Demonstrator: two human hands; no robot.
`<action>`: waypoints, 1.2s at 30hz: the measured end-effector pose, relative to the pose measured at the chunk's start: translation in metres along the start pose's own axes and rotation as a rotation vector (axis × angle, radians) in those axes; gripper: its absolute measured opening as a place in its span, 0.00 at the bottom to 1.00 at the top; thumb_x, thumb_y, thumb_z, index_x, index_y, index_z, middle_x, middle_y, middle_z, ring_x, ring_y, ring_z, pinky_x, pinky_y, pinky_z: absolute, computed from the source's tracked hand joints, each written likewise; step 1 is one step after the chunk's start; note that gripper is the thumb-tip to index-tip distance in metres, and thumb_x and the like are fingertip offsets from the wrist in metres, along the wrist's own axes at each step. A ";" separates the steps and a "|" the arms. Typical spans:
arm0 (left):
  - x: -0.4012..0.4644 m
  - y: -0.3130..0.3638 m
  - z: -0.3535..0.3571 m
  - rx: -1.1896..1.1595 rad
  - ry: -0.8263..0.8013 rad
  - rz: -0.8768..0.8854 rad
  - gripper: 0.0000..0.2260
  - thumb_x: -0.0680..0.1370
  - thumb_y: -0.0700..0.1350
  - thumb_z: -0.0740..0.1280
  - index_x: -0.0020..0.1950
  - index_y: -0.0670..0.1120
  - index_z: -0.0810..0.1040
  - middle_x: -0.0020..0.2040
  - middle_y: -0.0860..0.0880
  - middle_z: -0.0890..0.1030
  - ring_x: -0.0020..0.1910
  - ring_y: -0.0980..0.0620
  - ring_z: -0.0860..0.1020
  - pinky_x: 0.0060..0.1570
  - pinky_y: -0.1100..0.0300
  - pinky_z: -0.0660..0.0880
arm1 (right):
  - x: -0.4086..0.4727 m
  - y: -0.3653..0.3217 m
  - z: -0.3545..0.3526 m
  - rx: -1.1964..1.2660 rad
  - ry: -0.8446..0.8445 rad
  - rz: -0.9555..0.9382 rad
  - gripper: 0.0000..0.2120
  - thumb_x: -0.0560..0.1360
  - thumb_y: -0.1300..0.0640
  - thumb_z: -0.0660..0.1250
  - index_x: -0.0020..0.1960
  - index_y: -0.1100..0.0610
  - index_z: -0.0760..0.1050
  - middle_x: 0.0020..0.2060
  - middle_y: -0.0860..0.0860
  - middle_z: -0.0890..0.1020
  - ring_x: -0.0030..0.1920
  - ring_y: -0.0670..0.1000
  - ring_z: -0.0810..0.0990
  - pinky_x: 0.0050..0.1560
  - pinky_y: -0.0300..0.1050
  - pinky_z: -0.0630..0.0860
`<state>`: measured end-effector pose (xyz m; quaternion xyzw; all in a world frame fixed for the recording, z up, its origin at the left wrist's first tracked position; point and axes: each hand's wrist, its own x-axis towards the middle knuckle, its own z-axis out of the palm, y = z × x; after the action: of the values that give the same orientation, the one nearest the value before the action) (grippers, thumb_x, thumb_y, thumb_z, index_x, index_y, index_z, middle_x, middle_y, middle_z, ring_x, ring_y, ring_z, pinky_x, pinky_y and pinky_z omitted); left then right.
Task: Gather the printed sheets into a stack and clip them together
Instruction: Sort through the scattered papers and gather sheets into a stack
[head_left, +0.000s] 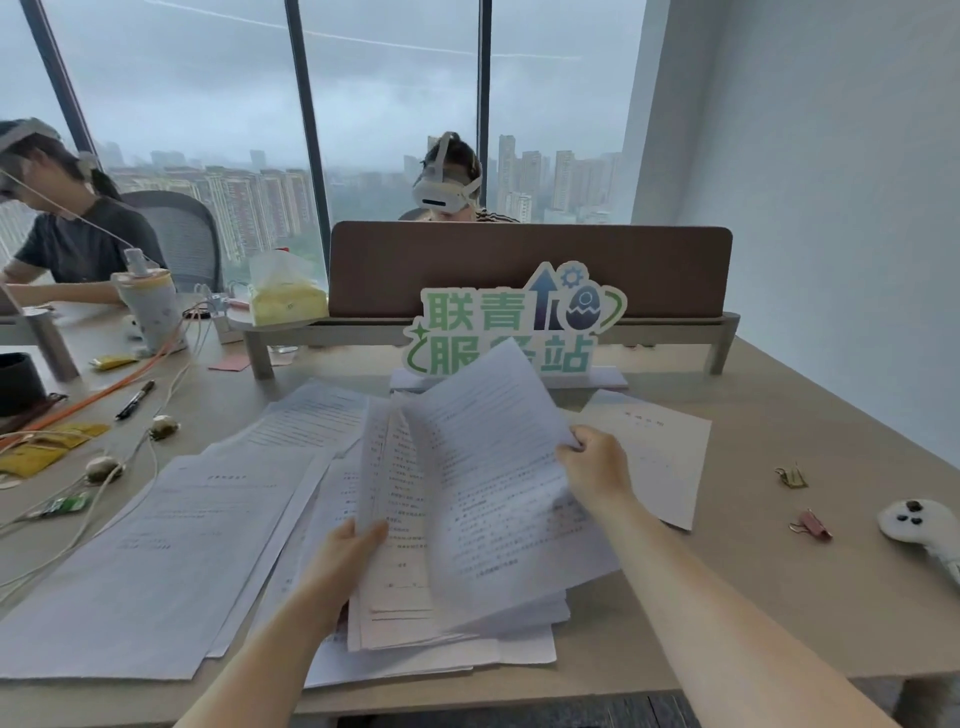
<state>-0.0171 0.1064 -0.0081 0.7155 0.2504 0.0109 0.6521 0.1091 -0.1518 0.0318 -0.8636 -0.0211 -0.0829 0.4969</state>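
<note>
1. Behind the desk (779, 415), tall windows are showing a grey skyline; two people in headsets are sitting beyond a brown divider (530, 270).
2. Far left: a black pen (135, 400), cables and yellow packets are lying beside a covered cup (148, 306).
3. Left of centre: loose printed sheets (156, 561) are lying fanned and overlapping, not yet gathered.
4. Left hand (343, 551) is gripping the near edge of the upright sheaf (384, 493), thumb on front.
5. Right hand (592, 467) is pinching a lifted page (493, 467) at its right edge, fingers curled on it.
6. Right of this hand, one single sheet (660, 457) is lying apart.
7. Far right: two binder clips (792, 477) are waiting, well apart from the paper.
8. Judgement: gathering is partway; squaring the edges on the desk before reaching for a clip should be keeping corners aligned.
</note>
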 end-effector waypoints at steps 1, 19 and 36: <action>0.000 0.000 0.000 -0.006 -0.004 0.003 0.07 0.81 0.46 0.63 0.57 0.45 0.76 0.47 0.42 0.84 0.45 0.42 0.83 0.46 0.48 0.80 | -0.003 0.002 0.008 0.006 -0.012 0.017 0.07 0.74 0.64 0.62 0.36 0.63 0.71 0.29 0.52 0.70 0.32 0.52 0.66 0.32 0.45 0.57; 0.007 -0.005 -0.003 0.003 -0.068 -0.002 0.11 0.76 0.33 0.68 0.53 0.48 0.75 0.49 0.44 0.84 0.47 0.40 0.83 0.48 0.45 0.81 | -0.011 0.018 0.032 -0.231 -0.083 -0.001 0.15 0.78 0.61 0.59 0.61 0.56 0.78 0.55 0.49 0.81 0.59 0.54 0.78 0.56 0.45 0.73; 0.015 -0.008 -0.006 -0.033 -0.047 -0.026 0.16 0.75 0.32 0.67 0.61 0.43 0.76 0.51 0.41 0.84 0.48 0.39 0.83 0.49 0.44 0.81 | 0.042 0.050 -0.034 -1.146 -0.473 0.090 0.26 0.78 0.60 0.62 0.74 0.60 0.59 0.64 0.59 0.73 0.63 0.58 0.75 0.53 0.48 0.71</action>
<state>-0.0087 0.1182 -0.0199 0.7015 0.2441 -0.0100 0.6695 0.1524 -0.2086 0.0128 -0.9881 -0.0464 0.1334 -0.0609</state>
